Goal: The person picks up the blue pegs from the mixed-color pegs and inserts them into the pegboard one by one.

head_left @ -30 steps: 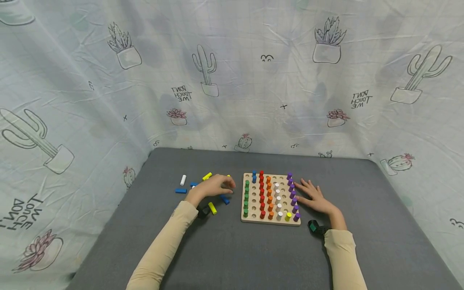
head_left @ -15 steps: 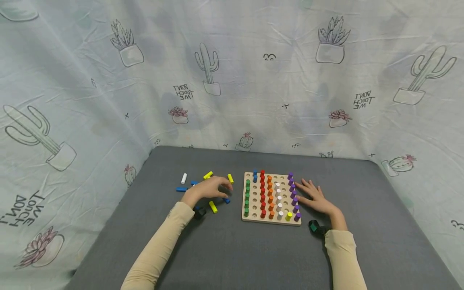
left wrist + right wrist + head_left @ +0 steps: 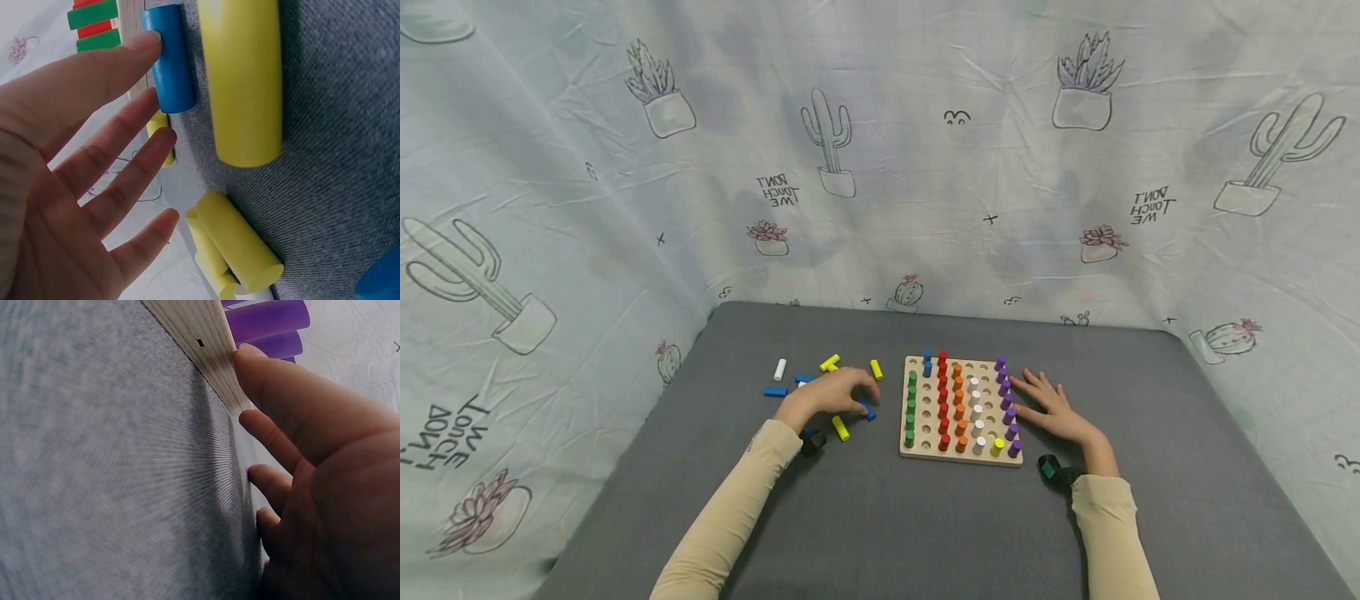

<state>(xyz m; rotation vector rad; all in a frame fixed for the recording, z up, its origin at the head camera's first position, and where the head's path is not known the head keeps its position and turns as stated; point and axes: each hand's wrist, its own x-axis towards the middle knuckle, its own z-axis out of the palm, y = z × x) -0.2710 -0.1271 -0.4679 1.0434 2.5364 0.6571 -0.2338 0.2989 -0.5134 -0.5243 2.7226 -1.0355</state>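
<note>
Over the loose pegs at the left, my left hand [image 3: 833, 391] hovers with its fingers spread and relaxed. Its thumb overlaps a blue peg [image 3: 172, 62] lying on the table in the left wrist view, and the index fingertip is near that peg; whether they touch it I cannot tell. A wooden pegboard [image 3: 919, 451] stands to the right, filled with upright pegs in coloured columns. My right hand [image 3: 1055, 409] lies beside the board's right edge, fingers extended. In the right wrist view its thumb meets the board's edge, close to the purple pegs [image 3: 269, 322].
Loose yellow pegs [image 3: 840, 428], a white peg [image 3: 780, 369] and further blue pegs [image 3: 776, 391] lie scattered around the left hand. Grey cloth covers the table [image 3: 880, 533]. A printed curtain [image 3: 880, 167] hangs behind and at the sides.
My left hand has shifted slightly left and settled lower over the blue peg. A yellow peg behind it has come into fuller view. The right hand stays in place.
</note>
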